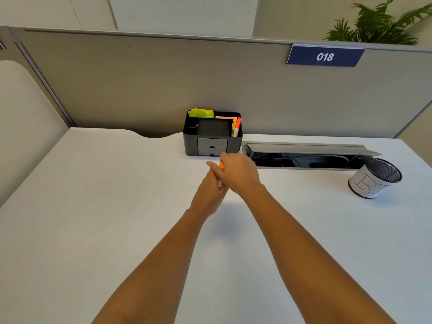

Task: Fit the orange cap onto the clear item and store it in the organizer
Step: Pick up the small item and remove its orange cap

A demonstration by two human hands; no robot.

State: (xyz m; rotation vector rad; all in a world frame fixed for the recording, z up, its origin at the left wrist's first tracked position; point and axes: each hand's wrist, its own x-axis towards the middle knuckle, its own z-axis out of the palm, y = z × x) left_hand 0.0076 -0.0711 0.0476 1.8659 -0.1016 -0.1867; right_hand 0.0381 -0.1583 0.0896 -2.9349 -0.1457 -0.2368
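Note:
Both my hands meet over the white desk, just in front of the black organizer (191, 143). My left hand (208, 190) is closed around the clear item (220, 183), of which only a short pale stretch shows between the hands. My right hand (238, 174) lies over the top end and grips the orange cap (221, 165), a small orange bit showing at its fingers. Whether the cap sits fully on the clear item is hidden by the fingers. The organizer holds green and pink sticky notes and an orange-capped marker (237, 127) in its right compartment.
A mesh pen cup (374, 181) wrapped in white paper stands at the right. An open cable tray (304, 157) with a raised grey lid runs along the desk's back right. A grey partition wall rises behind the desk, with a blue "018" sign (325, 56).

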